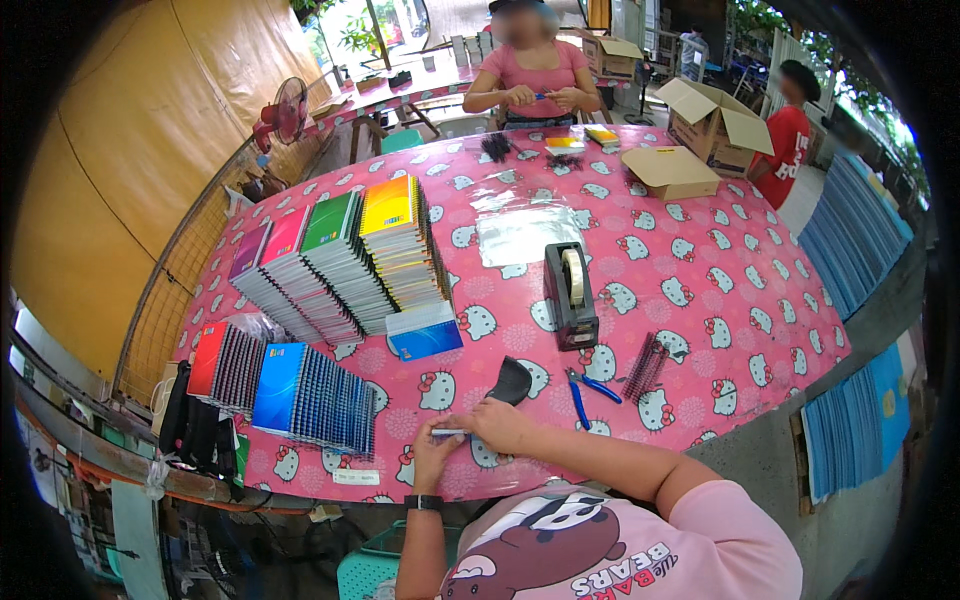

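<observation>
While a pink cloth with white cat faces covers the wide table [700, 250], a yellow tarp [110, 180] hangs along the left of the room, near a red fan [288, 105]. Across the table a person in a pink top [530, 65] holds something small and blue, and a person in a red shirt [788, 140] stands at the right beside an open cardboard box [715, 122]. Stacks of blue sheets [855, 235] stand beyond the table's right edge.

At the near edge, between the notebooks [315, 395] and the pliers [590, 388], a thin pale strip [450, 432] is in the hands. Its long axis runs roughly left to right, almost level with the near edge, one end toward each hand; which end is its front, I cannot tell. The left hand [434, 450] grasps it between bent fingers. The right hand [495, 424] reaches over its right end, fingers curled; whether they pinch it, I cannot tell. Just beyond lies a curved black piece [510, 380], with a tape dispenser [572, 305] farther off.
</observation>
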A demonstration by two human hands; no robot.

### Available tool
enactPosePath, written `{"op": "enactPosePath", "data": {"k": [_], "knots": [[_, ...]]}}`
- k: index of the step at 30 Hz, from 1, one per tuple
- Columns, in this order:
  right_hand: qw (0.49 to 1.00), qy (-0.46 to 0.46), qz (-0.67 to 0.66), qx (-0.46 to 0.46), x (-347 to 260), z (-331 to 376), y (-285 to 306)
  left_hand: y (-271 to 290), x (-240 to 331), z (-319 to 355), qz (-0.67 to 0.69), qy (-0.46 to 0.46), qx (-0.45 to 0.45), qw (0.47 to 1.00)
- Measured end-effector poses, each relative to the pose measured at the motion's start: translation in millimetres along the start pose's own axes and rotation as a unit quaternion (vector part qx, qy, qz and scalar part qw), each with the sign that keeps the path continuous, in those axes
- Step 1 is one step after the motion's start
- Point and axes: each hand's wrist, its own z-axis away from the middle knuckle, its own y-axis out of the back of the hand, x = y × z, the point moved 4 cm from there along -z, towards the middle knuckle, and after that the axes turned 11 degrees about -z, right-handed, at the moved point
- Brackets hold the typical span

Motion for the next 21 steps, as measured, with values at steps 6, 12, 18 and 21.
{"op": "enactPosePath", "data": {"k": [6,12,18,21], "knots": [[0.986,-0.007,-0.127,0.107,66,15,45,27,-9,-6,0.079,0.023,-0.007,0.997],[0.99,-0.09,-0.061,0.088,94,31,15,43,-12,-15,-0.018,0.043,-0.084,0.995],[0.966,-0.126,-0.182,0.134,93,22,6,36,-28,-22,-0.069,0.033,-0.125,0.989],[0.888,-0.134,-0.438,0.044,68,16,8,42,-31,-25,-0.134,-0.027,-0.136,0.981]]}}
